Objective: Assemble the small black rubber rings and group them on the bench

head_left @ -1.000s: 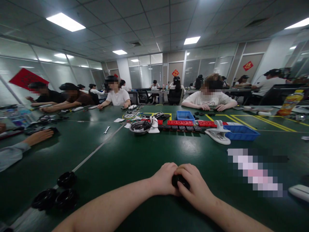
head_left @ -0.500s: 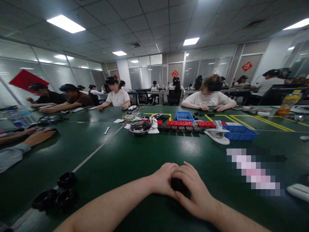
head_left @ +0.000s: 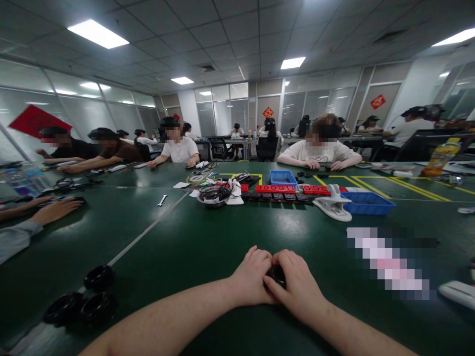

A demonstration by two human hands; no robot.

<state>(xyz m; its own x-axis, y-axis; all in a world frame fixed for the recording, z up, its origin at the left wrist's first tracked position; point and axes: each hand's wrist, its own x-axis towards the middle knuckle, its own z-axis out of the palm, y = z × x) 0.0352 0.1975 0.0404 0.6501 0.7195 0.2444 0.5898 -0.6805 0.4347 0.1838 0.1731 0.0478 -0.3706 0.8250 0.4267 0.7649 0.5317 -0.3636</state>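
Near the front middle of the green table (head_left: 208, 242), my left hand (head_left: 254, 277) and my right hand (head_left: 299, 282) meet around a black round object (head_left: 277, 276). The fingers of both hands are curled on it, and only its top shows between them. Most of its sides are hidden by the hands. Three black ring-like parts lie at the lower left: one at the back (head_left: 98, 278), one at the left (head_left: 64, 308) and one at the right (head_left: 98, 308).
A small wrench (head_left: 162, 200) lies left of centre. Farther back are a metal bowl (head_left: 213, 197), red power strips (head_left: 274, 189), a white clamp (head_left: 334, 205) and a blue tray (head_left: 367, 202). A co-worker's hand (head_left: 57, 210) rests at the left.
My right hand's fingers have drawn in closer to my left hand over the black object. Less of the object's side shows, and more of its rounded top.
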